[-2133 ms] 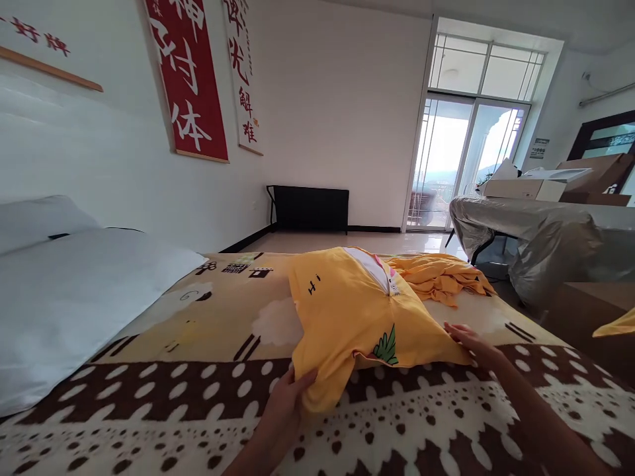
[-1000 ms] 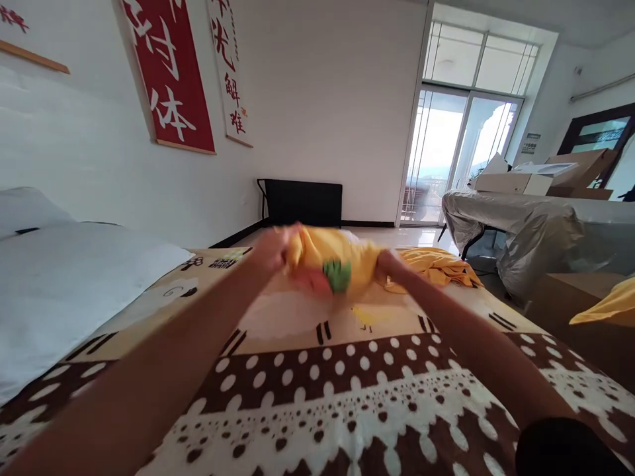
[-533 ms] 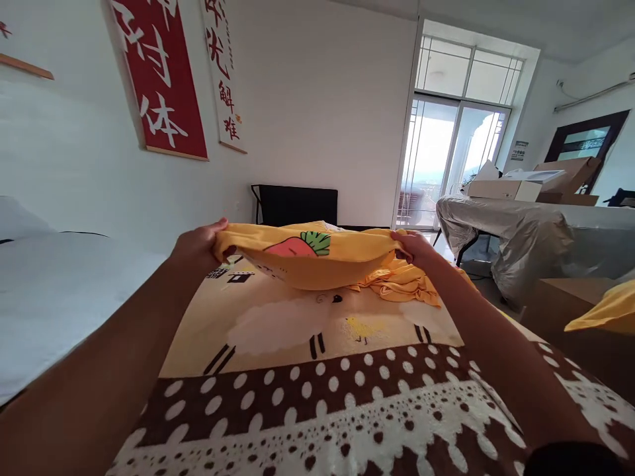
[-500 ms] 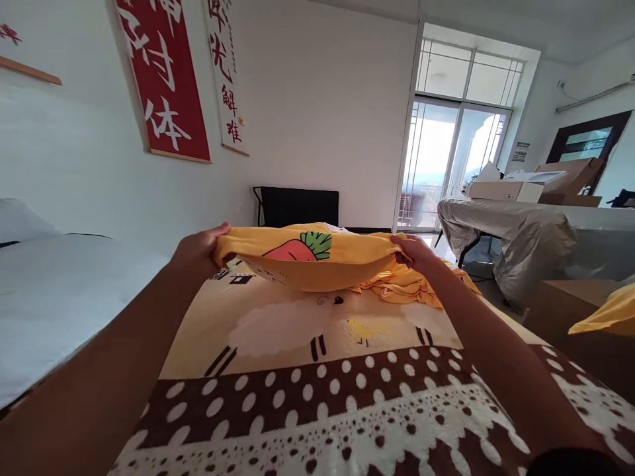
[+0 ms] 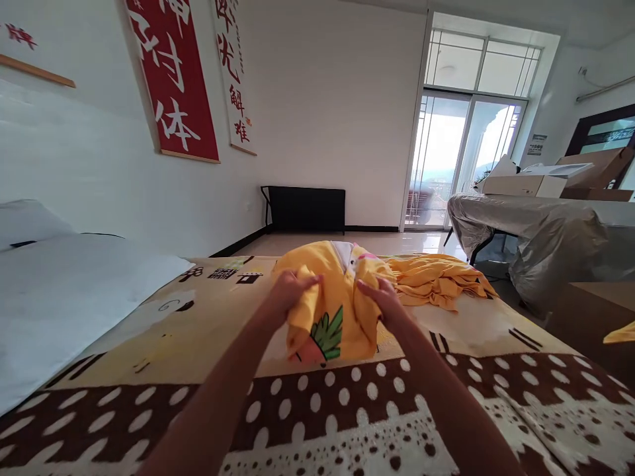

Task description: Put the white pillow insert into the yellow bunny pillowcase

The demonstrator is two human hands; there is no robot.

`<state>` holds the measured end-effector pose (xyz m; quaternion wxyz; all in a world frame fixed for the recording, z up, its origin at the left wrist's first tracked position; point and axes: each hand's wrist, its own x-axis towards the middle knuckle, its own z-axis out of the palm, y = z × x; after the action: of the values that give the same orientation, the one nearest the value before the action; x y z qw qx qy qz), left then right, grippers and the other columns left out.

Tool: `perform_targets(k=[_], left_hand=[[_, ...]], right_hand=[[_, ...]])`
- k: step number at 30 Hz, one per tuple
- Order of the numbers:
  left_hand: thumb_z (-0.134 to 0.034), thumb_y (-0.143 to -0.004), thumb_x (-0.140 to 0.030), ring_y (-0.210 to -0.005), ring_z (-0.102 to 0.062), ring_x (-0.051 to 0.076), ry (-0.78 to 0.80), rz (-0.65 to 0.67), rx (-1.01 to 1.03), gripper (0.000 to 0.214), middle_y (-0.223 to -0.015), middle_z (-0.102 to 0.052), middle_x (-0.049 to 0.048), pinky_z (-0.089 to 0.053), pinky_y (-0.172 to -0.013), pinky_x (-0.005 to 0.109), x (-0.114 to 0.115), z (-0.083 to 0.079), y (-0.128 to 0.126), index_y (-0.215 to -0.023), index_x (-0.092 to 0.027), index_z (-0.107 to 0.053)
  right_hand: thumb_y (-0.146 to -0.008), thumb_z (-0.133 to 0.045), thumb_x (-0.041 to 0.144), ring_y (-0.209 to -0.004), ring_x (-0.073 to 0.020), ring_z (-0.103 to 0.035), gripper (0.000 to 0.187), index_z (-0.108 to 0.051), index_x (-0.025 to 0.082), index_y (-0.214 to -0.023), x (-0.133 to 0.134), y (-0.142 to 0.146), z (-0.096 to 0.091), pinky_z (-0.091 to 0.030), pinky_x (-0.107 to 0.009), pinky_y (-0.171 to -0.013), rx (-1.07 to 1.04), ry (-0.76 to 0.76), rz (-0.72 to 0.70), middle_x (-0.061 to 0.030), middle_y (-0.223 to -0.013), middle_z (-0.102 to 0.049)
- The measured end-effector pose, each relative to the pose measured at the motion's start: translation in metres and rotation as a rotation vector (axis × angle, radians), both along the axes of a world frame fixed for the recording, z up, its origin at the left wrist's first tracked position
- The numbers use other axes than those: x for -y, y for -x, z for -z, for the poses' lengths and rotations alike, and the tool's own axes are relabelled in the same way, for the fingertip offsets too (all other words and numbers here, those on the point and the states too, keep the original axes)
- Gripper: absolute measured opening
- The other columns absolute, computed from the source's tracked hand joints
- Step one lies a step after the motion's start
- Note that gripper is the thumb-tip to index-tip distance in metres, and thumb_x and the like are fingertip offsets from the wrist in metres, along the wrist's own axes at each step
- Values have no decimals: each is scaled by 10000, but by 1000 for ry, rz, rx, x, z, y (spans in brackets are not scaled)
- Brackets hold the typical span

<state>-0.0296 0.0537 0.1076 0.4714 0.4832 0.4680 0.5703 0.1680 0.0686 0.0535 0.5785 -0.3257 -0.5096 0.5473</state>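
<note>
My left hand [image 5: 292, 292] and my right hand [image 5: 384, 301] are both bare, and so are the arms behind them, uncovered as far as the bottom edge of my view, where both are cut off. My left forearm [image 5: 218, 390] is slim near the hand and broadens steadily toward the elbow end; my right forearm [image 5: 446, 390] has the same long taper. Their outlines run smooth. My left thumb [image 5: 312, 281] and right thumb [image 5: 366, 289] show clearly enough, each narrowing to the tip, while my other fingers are partly hidden and the nails are too small to make out.
</note>
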Motion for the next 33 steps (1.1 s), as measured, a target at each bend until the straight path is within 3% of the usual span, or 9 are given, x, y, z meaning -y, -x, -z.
perform_targets(k=[4,8,14,20,30,33], left_hand=[[-837,-513,-335,-632,-662,258,114,216,-92,389,-707,-703,78,-537,-546,314,-4,55,-12,-806,-124,-692],[-778,-615,-398,-841,-671,268,174,356,-68,451,-915,-720,84,-547,-733,326,-5,86,-4,-979,-152,-675],[-775,-606,-434,-909,-652,291,213,353,-89,464,-957,-715,84,-535,-755,324,-5,84,4,-965,-158,-675],[-768,-593,-458,-778,-648,248,174,348,-131,401,-852,-716,67,-516,-648,274,-7,89,0,-847,-157,-696],[-781,-589,-441,-729,-650,230,196,336,-108,362,-753,-699,52,-526,-631,271,-6,90,-4,-790,-156,-682],[-799,-560,-398,-730,-661,243,228,301,-13,401,-778,-700,64,-546,-660,304,-3,84,-2,-846,-151,-665]], right_hand=[[-610,-677,651,-635,-143,-567,497,-600,171,-715,-7,12,54,-471,-244,-602,58,60,-43,2,-663,-606],[-567,-717,621,-617,-128,-506,485,-589,168,-681,-9,3,70,-425,-236,-579,192,121,-106,23,-623,-551],[-634,-719,484,-633,-124,-480,341,-585,172,-669,3,-6,56,-390,-212,-550,288,77,-127,26,-632,-529],[-612,-731,394,-634,-132,-503,269,-600,167,-674,6,-7,53,-404,-221,-559,220,136,-152,18,-665,-560],[-616,-725,366,-660,-140,-547,236,-638,167,-708,9,-4,50,-433,-221,-577,175,184,-166,12,-719,-622],[-605,-748,383,-612,-128,-536,260,-622,163,-660,8,-11,47,-426,-212,-538,227,178,-121,17,-659,-608]])
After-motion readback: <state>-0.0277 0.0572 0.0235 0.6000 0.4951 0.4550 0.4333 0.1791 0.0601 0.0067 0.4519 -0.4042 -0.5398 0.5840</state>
